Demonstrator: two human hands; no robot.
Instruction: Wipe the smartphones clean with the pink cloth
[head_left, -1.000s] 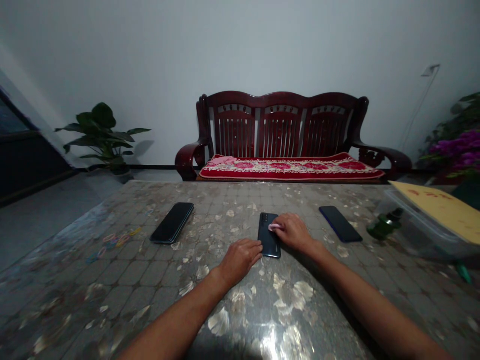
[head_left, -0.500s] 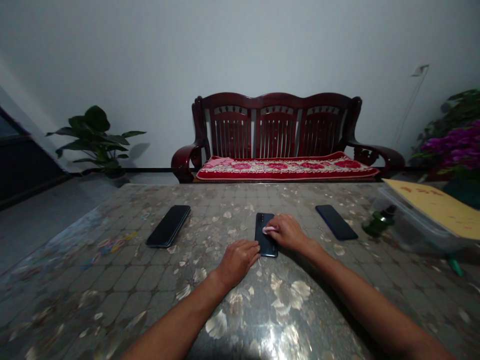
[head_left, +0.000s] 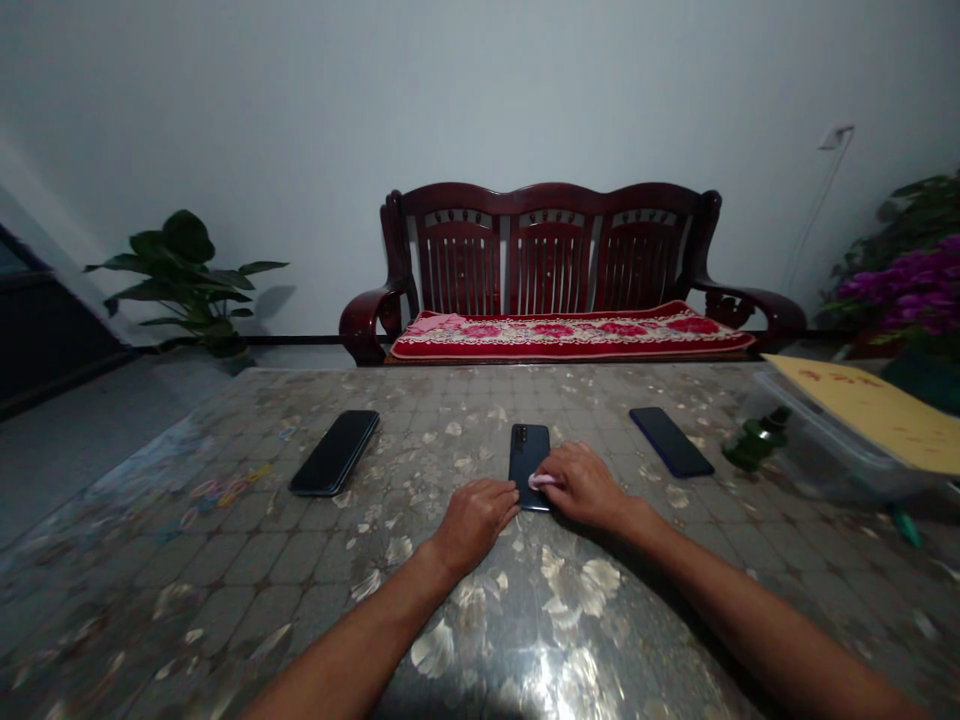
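A dark phone (head_left: 525, 449) lies face down in the middle of the patterned table (head_left: 480, 640). My right hand (head_left: 582, 484) is closed on a small pink pad (head_left: 541, 481) and presses it onto the phone's near end. My left hand (head_left: 475, 516) rests curled on the table with its fingertips against the phone's near left corner. A second phone (head_left: 334, 452) lies to the left and a third phone (head_left: 670, 441) to the right, both untouched.
A clear plastic box (head_left: 832, 450) with a yellow sheet on it stands at the right, with a green bottle (head_left: 754, 444) lying beside it. Coloured rubber bands (head_left: 225, 488) are scattered at the left. Beyond the table stand a red wooden bench (head_left: 555, 270) and potted plants.
My right hand has drawn the pink pad down the phone from its upper part toward its near end. My left hand has stayed at the phone's corner.
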